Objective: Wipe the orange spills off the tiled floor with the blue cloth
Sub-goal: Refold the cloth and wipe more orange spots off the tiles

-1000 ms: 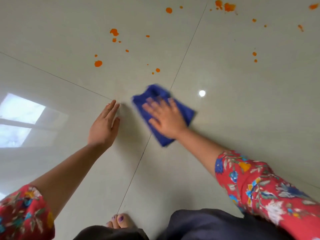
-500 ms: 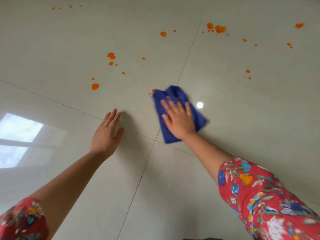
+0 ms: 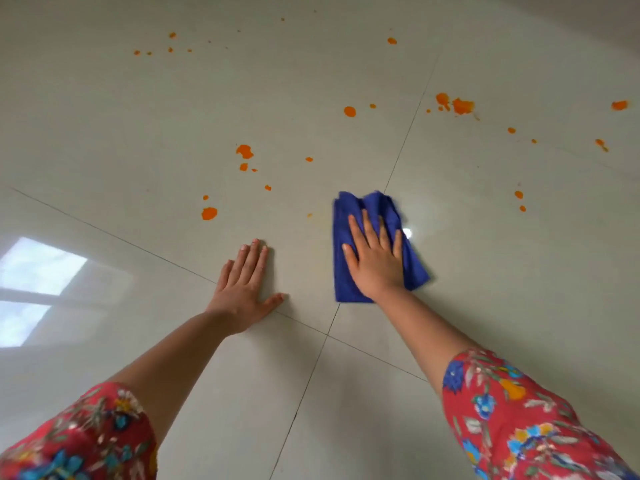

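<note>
Orange spills (image 3: 244,151) across glossy tiled floor (image 3: 104,133)

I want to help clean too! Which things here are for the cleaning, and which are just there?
For the cleaning:
blue cloth, under the right hand
orange spills on the tiled floor

Just there:
left hand, flat on the floor, only propping
window reflection
small bright light spot
</note>
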Demonstrator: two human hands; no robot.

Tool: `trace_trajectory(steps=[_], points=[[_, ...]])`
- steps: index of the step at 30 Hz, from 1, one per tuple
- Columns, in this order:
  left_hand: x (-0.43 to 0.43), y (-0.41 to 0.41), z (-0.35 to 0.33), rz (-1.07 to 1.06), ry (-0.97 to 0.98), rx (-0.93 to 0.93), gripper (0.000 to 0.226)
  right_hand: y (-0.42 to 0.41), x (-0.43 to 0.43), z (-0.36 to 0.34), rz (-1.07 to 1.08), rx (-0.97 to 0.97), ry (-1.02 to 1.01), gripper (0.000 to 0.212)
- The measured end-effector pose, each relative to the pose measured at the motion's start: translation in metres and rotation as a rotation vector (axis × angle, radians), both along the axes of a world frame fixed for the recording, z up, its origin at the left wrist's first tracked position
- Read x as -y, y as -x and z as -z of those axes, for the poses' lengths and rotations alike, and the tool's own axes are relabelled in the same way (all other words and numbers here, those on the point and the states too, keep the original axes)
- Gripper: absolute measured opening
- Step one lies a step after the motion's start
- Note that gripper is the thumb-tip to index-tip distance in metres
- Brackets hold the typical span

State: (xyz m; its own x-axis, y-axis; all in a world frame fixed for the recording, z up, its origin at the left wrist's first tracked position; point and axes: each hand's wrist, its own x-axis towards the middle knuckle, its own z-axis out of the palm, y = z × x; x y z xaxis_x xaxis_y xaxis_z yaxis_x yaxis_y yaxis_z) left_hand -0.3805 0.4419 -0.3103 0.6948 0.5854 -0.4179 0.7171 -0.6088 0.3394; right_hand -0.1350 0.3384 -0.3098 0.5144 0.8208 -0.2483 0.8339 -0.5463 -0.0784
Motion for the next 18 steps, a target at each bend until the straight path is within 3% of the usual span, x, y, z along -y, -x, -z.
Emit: trace_trajectory(steps=[2, 6, 11, 18], points=[[0.001, -0.002, -0.006, -0.009, -0.003, -0.013, 0.093, 0.015, 0.031, -0.012, -0.024, -0.018, 0.078, 0.067], [-0.003, -0.012, -0.038, 0.027, 0.071, -0.141, 0.094, 0.049, 0.065, -0.041, -0.365, -0.193, 0.376, 0.064], [-0.019, -0.033, -0.078, 0.12, 0.21, -0.393, 0.083, 0.031, 0.039, -0.074, -0.404, -0.352, 0.655, 0.065], [-0.027, -0.05, -0.078, 0.158, 0.336, -0.482, 0.082, 0.034, 0.0, -0.039, -0.473, -0.223, 0.306, 0.062]])
